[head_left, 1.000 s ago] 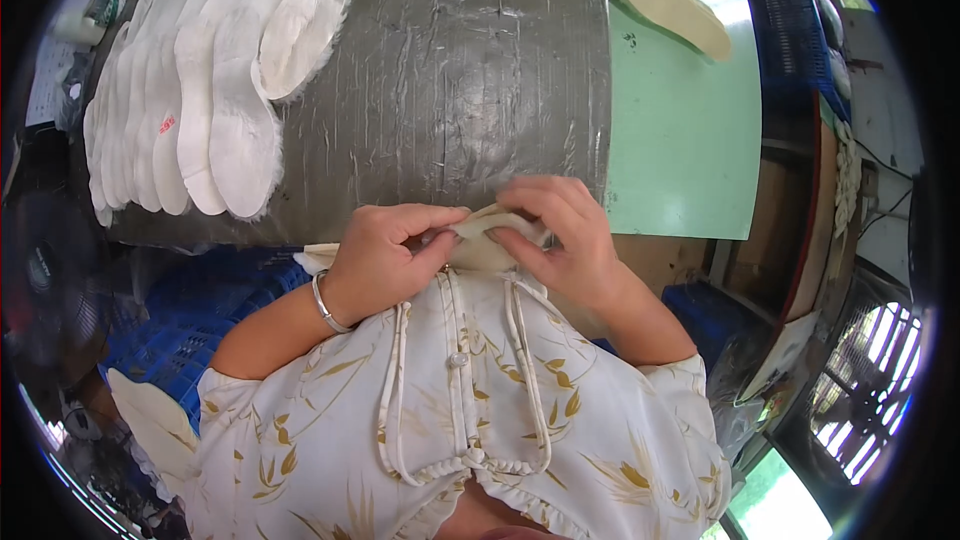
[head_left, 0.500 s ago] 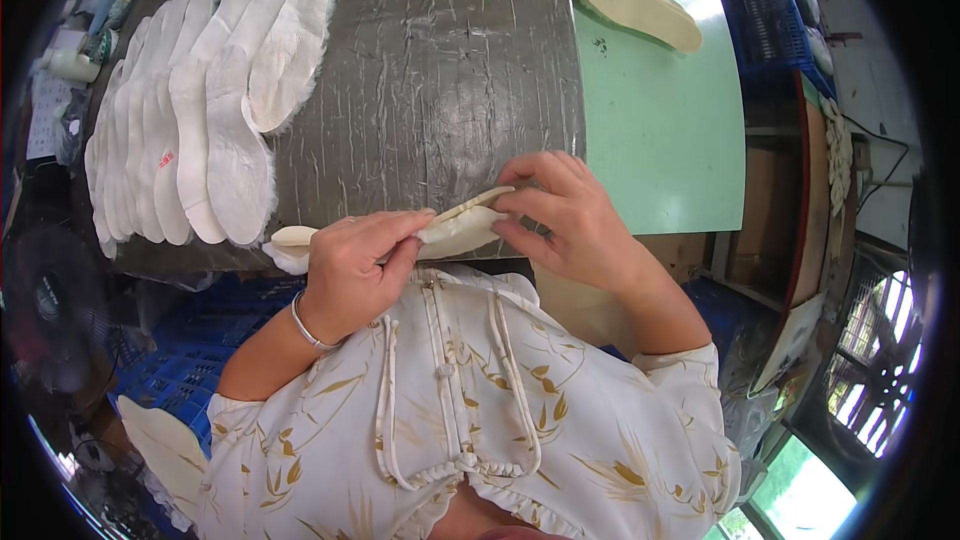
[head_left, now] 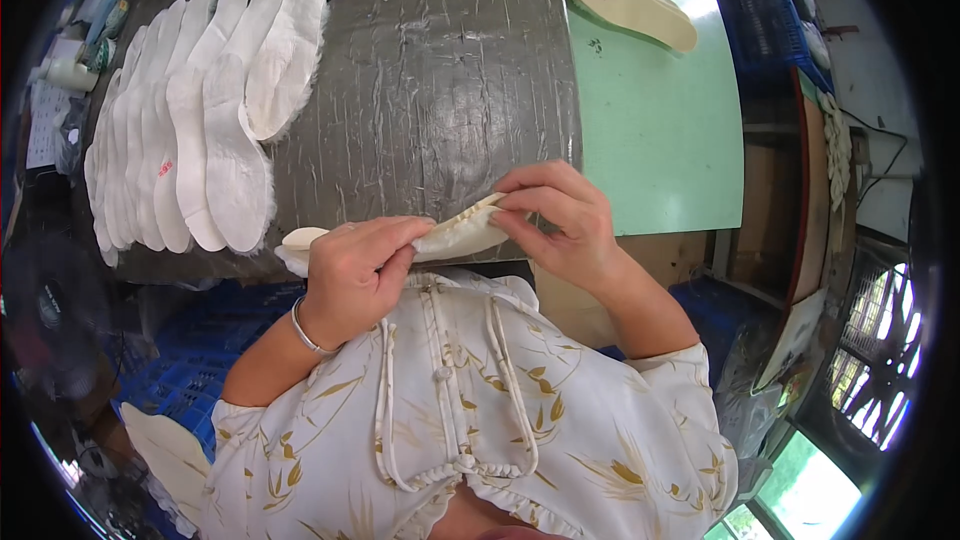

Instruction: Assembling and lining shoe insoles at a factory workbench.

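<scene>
I see both hands working one cream insole [head_left: 455, 235] at the near edge of the desk [head_left: 430, 110], just in front of the person's chest. The left hand [head_left: 350, 275] is clenched around the insole's left half, thumb over the top and fingers curled beneath, with the rounded end poking out past the knuckles on the left. The right hand [head_left: 555, 215] pinches the other end between thumb and fingertips, where the edge looks folded or ribbed. The piece spans the gap between the two hands, slightly bowed, and seems lifted just off the desk rather than lying on it, though I cannot be sure of that.

As to progress, I judge the work well under way. A fanned row of white fleecy insoles [head_left: 190, 140] lies overlapped at the far left of the desk, well apart from the hands, and reads to me as a pile already handled. One tan insole [head_left: 630, 2] lies alone at the far right on the green mat [head_left: 660, 130]. Whether more pieces wait in the blue crate [head_left: 765, 0] beyond, I cannot tell. The piece in hand looks unfinished, with both hands gripping it.
</scene>
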The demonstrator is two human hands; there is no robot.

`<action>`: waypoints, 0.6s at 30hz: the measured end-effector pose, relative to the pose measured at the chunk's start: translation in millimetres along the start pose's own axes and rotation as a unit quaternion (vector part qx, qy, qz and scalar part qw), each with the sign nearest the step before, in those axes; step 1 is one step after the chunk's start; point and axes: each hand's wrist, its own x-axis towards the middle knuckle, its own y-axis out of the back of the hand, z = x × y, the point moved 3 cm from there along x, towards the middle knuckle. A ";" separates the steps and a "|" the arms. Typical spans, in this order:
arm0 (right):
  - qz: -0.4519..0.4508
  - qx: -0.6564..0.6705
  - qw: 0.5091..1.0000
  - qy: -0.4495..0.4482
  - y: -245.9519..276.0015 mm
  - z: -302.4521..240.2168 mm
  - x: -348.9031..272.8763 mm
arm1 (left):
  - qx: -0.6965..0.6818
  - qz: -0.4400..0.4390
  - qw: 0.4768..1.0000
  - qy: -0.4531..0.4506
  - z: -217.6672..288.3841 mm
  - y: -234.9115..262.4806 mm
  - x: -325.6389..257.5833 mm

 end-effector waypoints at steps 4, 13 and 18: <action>-0.058 0.035 0.998 -0.014 9.5 -0.3 6.9 | -0.005 0.006 0.999 0.035 -4.9 1.5 -4.0; -0.132 0.057 0.989 0.016 20.2 6.5 12.0 | -0.006 -0.003 0.999 0.039 -7.4 1.9 -5.5; -0.120 0.069 0.990 0.009 17.4 9.2 11.6 | -0.007 -0.006 0.999 0.036 -5.9 1.4 -4.5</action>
